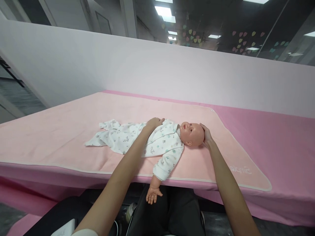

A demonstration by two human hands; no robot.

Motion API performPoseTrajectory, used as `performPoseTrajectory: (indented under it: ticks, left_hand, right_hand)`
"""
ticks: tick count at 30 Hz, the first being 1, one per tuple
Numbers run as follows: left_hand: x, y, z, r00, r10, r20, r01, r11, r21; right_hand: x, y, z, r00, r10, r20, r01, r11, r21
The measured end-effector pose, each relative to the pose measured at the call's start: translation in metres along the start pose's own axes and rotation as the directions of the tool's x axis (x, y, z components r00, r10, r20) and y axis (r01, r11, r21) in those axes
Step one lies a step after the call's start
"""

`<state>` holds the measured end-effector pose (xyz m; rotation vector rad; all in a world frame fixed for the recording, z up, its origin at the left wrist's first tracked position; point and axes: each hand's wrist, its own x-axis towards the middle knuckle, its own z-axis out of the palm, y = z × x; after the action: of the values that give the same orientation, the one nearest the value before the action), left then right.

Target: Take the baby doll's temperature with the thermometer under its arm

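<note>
A baby doll [192,133] lies on its back on a peach mat [73,124], its head towards the right. It wears a white sleepsuit [163,141] with small printed figures. One doll arm hangs over the table's near edge, its bare hand [154,193] palm up; the far arm is mostly hidden. My left hand [154,123] curves over the far side of the doll's torso, and its fingertips are partly hidden. Around the crown of the doll's head, my right hand [207,133] is cupped, with its fingers against the far side.
Pink cloth [290,154] covers the table under the mat. A white partition [172,72] rises along the back, with dark glass above it. My legs [169,209] are beneath the near edge. A white object [64,227] sits at the lower left.
</note>
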<state>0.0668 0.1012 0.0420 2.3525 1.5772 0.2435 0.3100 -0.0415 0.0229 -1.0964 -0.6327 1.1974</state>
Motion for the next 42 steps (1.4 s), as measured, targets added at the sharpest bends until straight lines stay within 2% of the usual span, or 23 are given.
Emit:
performPoseTrajectory:
  ticks: [2,5,12,17,20,24,29,31,34,36,39,42]
  left_hand:
    - [0.0,-0.001,0.0,1.0,0.002,-0.006,-0.002,1.0,0.003]
    - [0.0,-0.001,0.001,1.0,0.006,-0.01,-0.006,1.0,0.006]
    - [-0.001,0.0,0.0,1.0,0.009,-0.012,-0.009,1.0,0.006]
    - [-0.001,0.001,0.0,1.0,0.01,-0.015,-0.01,1.0,0.009]
    - [-0.001,0.001,0.0,1.0,0.013,-0.02,-0.013,1.0,0.011]
    - [-0.002,0.0,0.0,1.0,0.011,-0.028,-0.011,1.0,0.002]
    - [-0.002,0.0,0.001,1.0,-0.004,-0.028,0.004,1.0,-0.007]
    - [-0.002,-0.001,0.001,0.999,-0.001,-0.032,0.001,1.0,-0.007]
    - [-0.002,-0.001,0.001,0.999,0.001,-0.033,-0.001,1.0,-0.007]
    - [-0.002,-0.001,0.001,0.999,0.001,-0.034,-0.001,1.0,-0.007]
    - [-0.001,-0.002,0.002,0.999,0.007,-0.038,-0.007,1.0,-0.008]
    - [0.001,-0.003,0.003,0.999,0.007,-0.036,-0.007,1.0,-0.009]
  right_hand:
    - [-0.009,-0.001,0.007,0.993,0.072,0.094,-0.074,0.997,0.012]
    - [-0.018,-0.002,0.012,0.984,0.094,0.149,-0.1,0.994,0.033]
    - [-0.015,-0.002,0.008,0.988,0.095,0.123,-0.104,0.992,0.067]
    - [-0.023,-0.004,0.017,0.976,0.164,0.142,-0.176,0.982,0.073]
    - [-0.025,-0.003,0.019,0.983,0.148,0.107,-0.154,0.987,0.048]
    - [-0.013,0.002,0.005,0.991,0.096,0.092,-0.099,0.994,0.035]
    - [0.007,0.006,-0.014,0.996,-0.076,-0.043,0.079,0.994,0.073]
    - [0.007,0.006,-0.013,0.998,-0.059,-0.012,0.059,0.997,0.059]
    - [-0.001,0.007,-0.006,0.989,0.069,0.131,-0.075,0.997,0.035]
    - [-0.006,0.007,-0.003,0.976,0.118,0.185,-0.127,0.991,0.038]
    - [-0.006,0.007,-0.005,0.982,0.097,0.162,-0.105,0.994,0.043]
    - [0.003,0.006,-0.01,0.999,-0.011,0.031,0.009,0.998,0.06]
